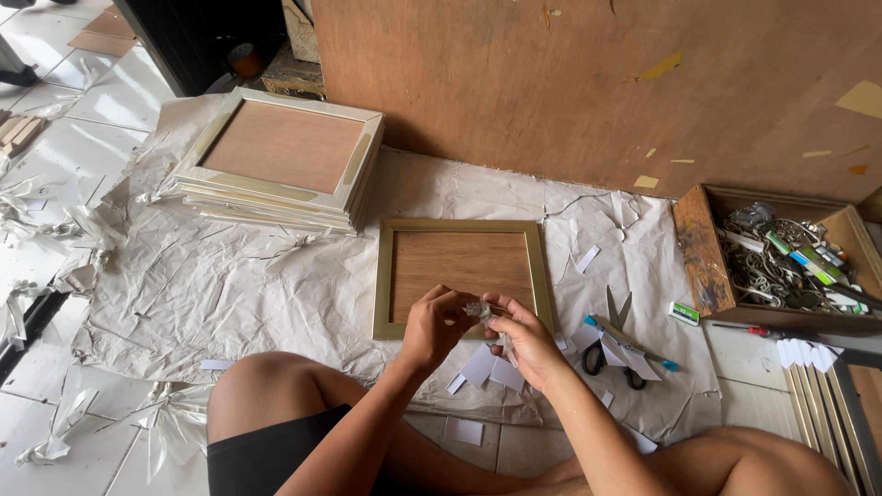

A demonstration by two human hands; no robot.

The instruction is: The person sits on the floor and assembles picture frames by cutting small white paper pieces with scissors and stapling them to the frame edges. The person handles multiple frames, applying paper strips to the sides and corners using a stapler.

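Both hands meet above the near edge of a gold-edged picture frame lying face-down on crumpled paper on the floor. The left hand and right hand each pinch the same small clear scrap, likely tape or plastic, grips clamped on it. Being so small and limp, it could tear, stick to itself, or slip down among the white paper slips. Scissors lie just right of the hands, blades open, a hazard when reaching. A stack of frames and a wooden box of hardware sit well apart.
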